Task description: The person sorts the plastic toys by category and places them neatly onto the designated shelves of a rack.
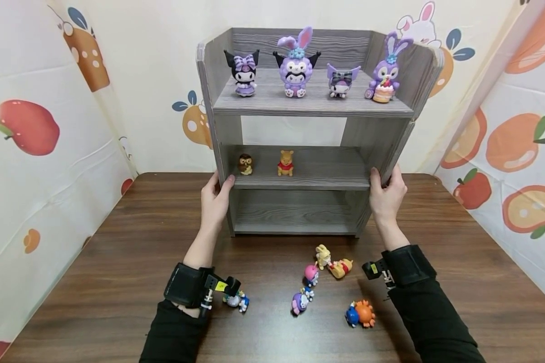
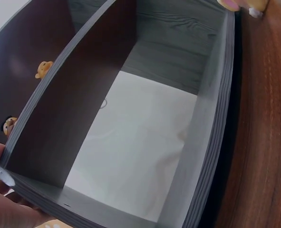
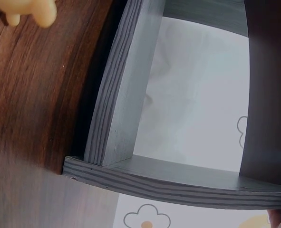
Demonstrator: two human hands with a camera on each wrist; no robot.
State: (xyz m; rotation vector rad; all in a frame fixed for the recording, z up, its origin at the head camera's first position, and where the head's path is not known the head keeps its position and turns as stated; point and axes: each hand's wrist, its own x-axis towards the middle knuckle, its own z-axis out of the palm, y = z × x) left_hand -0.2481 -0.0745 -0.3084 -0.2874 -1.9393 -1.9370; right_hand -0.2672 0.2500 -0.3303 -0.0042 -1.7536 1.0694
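A grey wood-grain shelf unit (image 1: pixel 295 212) stands upright at the back of the table. My left hand (image 1: pixel 214 201) grips its left side panel at middle-board height, thumb at the front edge. On the opposite side panel, my right hand (image 1: pixel 387 195) holds on at about the same height. The left wrist view shows the left thumb and fingers (image 2: pixel 12 209) around the panel's edge; only a bit of the right hand (image 3: pixel 280 218) shows in the right wrist view. An owl figurine (image 1: pixel 245 164) and a Winnie-the-Pooh figurine (image 1: pixel 285 163) stand on the middle board.
Several purple figurines, including a rabbit with a cake (image 1: pixel 384 75), line the top board. Loose on the table (image 1: pixel 272 333) lie a yellow rabbit (image 1: pixel 322 256), a lying Pooh (image 1: pixel 340 268), a pink figurine (image 1: pixel 311 275), a purple one (image 1: pixel 300 303), an orange one (image 1: pixel 365 313) and others.
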